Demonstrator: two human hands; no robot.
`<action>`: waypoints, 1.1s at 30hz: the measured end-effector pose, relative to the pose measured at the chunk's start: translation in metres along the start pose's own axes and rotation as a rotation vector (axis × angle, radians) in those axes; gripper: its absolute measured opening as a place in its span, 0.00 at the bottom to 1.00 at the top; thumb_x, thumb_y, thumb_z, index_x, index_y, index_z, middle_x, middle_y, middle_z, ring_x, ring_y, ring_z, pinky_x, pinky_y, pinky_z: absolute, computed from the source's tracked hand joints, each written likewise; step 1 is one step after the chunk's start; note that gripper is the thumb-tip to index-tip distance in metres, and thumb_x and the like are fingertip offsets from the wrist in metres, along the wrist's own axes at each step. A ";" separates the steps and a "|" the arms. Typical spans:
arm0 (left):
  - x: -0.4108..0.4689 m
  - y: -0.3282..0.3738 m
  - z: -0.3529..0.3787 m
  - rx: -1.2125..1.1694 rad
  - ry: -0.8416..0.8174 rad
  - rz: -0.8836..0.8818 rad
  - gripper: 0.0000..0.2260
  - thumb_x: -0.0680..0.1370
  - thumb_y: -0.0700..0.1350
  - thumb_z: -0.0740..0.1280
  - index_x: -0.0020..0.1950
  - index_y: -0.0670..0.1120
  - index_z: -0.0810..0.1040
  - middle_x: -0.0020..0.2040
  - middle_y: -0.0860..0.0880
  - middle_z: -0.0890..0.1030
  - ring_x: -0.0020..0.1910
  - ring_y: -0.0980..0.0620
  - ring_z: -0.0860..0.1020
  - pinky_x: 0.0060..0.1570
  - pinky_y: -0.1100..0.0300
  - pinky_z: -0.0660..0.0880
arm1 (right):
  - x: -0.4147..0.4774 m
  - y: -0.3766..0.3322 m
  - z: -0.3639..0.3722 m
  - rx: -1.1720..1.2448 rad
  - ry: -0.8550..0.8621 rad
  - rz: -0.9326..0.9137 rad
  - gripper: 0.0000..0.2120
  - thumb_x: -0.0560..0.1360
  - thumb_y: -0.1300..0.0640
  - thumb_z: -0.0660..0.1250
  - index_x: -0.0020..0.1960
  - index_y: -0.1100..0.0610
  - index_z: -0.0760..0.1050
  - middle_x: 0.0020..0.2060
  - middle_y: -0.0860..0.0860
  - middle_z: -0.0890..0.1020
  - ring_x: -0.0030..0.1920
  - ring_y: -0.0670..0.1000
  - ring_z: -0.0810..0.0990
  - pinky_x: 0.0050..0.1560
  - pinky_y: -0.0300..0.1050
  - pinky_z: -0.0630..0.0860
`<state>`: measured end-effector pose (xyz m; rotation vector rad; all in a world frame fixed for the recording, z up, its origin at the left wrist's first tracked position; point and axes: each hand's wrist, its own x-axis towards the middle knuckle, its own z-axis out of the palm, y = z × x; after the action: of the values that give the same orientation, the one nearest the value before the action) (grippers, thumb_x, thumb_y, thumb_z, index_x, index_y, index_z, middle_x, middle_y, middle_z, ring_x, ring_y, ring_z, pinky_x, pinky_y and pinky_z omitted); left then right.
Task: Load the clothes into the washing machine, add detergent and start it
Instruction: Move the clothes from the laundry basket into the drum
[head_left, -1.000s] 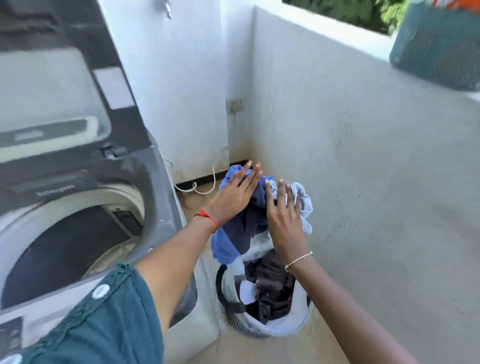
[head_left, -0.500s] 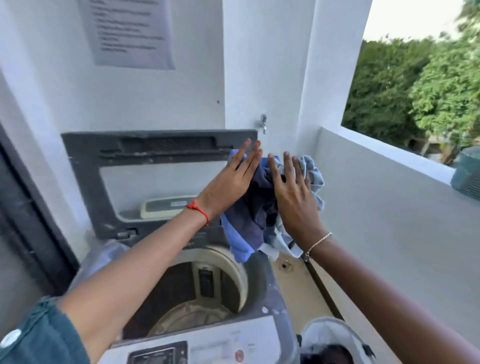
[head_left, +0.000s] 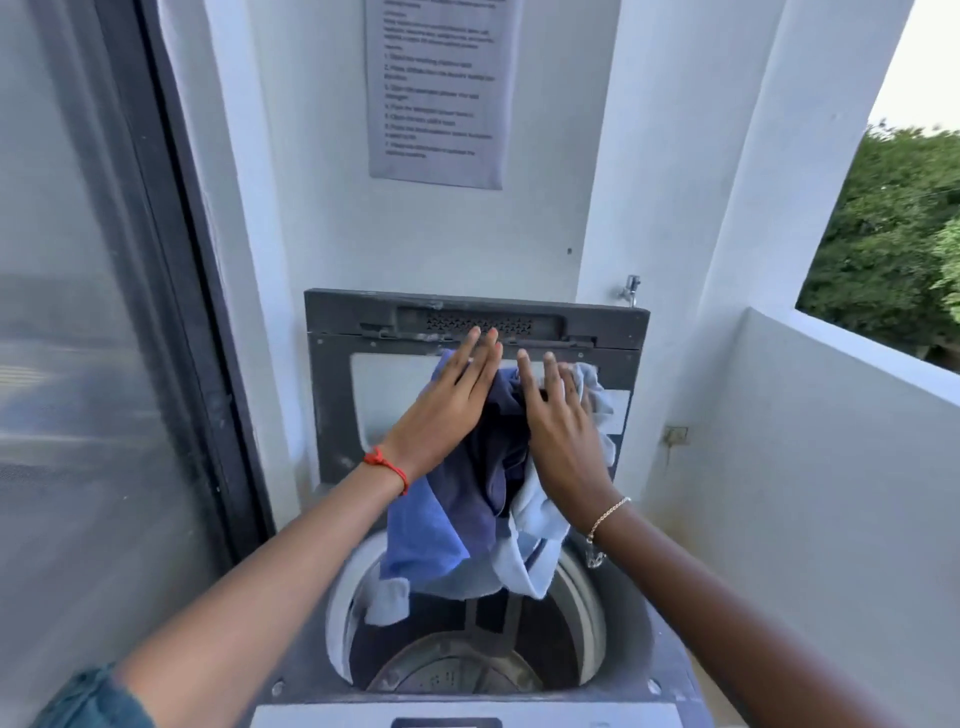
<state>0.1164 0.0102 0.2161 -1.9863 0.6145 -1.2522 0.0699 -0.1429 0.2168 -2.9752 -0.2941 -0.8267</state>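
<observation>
Your left hand (head_left: 447, 410) and right hand (head_left: 563, 431) have their fingers straight and press flat against either side of a bundle of clothes (head_left: 467, 509), carrying it between the palms. The bundle of dark blue, mid blue and pale blue cloth hangs right above the open drum (head_left: 467, 660) of the washing machine (head_left: 639, 649). The lid (head_left: 332, 395) stands upright at the far side, behind your fingertips. A printed sheet (head_left: 436, 93) hangs on the wall above it.

Drum mouth (head_left: 467, 665) open lower ctr, clothes bundle (head_left: 467, 499) hanging over it. Raised lid (head_left: 332, 415) blocks behind; glass door (head_left: 104, 364) at frame left.
</observation>
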 end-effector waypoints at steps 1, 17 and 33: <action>-0.011 0.009 0.005 -0.045 -0.039 -0.010 0.21 0.78 0.31 0.49 0.71 0.33 0.61 0.71 0.38 0.67 0.71 0.40 0.65 0.68 0.53 0.67 | -0.004 -0.005 0.013 0.009 -0.034 -0.003 0.28 0.78 0.65 0.43 0.75 0.57 0.36 0.75 0.62 0.47 0.76 0.59 0.48 0.76 0.53 0.48; -0.136 0.123 0.057 -0.876 -0.861 -0.002 0.39 0.78 0.46 0.61 0.74 0.39 0.34 0.76 0.43 0.36 0.74 0.47 0.33 0.72 0.53 0.33 | -0.076 -0.023 0.163 0.018 -0.562 -0.067 0.33 0.77 0.62 0.57 0.76 0.54 0.43 0.77 0.55 0.49 0.76 0.52 0.48 0.71 0.67 0.40; 0.074 0.257 -0.043 -1.361 -0.480 0.127 0.35 0.78 0.44 0.57 0.74 0.40 0.35 0.77 0.44 0.37 0.75 0.49 0.36 0.71 0.49 0.33 | -0.160 0.187 0.094 0.021 -0.112 0.476 0.26 0.77 0.59 0.57 0.73 0.62 0.56 0.73 0.57 0.62 0.74 0.52 0.59 0.75 0.47 0.49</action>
<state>0.1018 -0.2204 0.0749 -3.0461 1.5373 -0.0882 0.0190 -0.3455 0.0562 -2.8820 0.3874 -0.5954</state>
